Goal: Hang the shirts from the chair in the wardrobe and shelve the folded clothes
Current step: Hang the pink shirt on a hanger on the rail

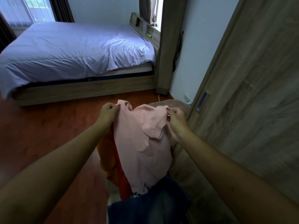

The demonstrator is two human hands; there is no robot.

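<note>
A pale pink short-sleeved cotton shirt [142, 143] is held up by its two shoulders above a heap of clothes. The left hand [107, 113] is closed in a pinch on the shirt's left shoulder seam, thumb and fingertips pressed together on the cloth. The right hand [175, 120] is likewise pinched shut on the opposite shoulder, beside the folded-over collar. A small white tag [161, 135] is seen at the collar edge; no writing on it can be read, and no brand or print can be made out anywhere on the shirt.

The shirt's lower hem is draped onto the heap. Beside its left edge, an orange garment [105, 152] and a red garment [120, 173] are partly covered by it. At its lower end a dark blue denim-like garment [150, 206] is laid across the pile. What carries the heap is mostly hidden; only a pale edge [108, 201] is seen at its lower left, so the chair cannot be told with certainty.

A brown soft cushion-like seat [174, 103] is seen just behind the shirt. To the right, a grey-brown wood-grain sliding wardrobe door [250, 94] with a recessed metal handle [202, 101] is shown closed. Beyond the reddish wooden floor [48, 126], a bed with a lavender duvet [77, 50] is set against the far wall.
</note>
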